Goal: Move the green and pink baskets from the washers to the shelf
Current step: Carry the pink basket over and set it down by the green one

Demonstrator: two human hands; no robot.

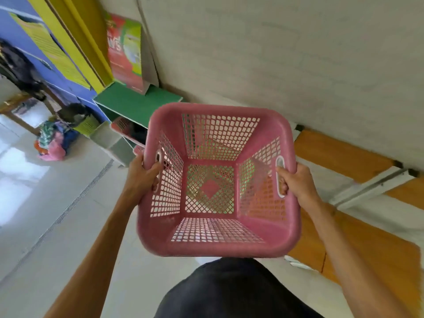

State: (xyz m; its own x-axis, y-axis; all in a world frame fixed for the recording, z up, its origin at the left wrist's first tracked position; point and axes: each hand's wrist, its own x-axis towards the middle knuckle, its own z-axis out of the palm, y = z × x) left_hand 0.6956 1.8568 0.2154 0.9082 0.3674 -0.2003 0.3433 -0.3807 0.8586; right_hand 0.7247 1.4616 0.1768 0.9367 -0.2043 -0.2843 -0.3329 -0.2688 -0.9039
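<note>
An empty pink lattice basket fills the middle of the view, held in the air in front of my body. My left hand grips its left handle slot and my right hand grips its right handle slot. Ahead and to the left stands a shelf with a green top. Another pink basket sits in the shelf's compartment below that top. Green shows through the held basket's mesh; I cannot tell what it belongs to.
A red and green detergent box stands on the shelf top against the white wall. Orange panels run along the wall base at right. A pile of coloured laundry lies on the tiled floor at left, near a blue wall.
</note>
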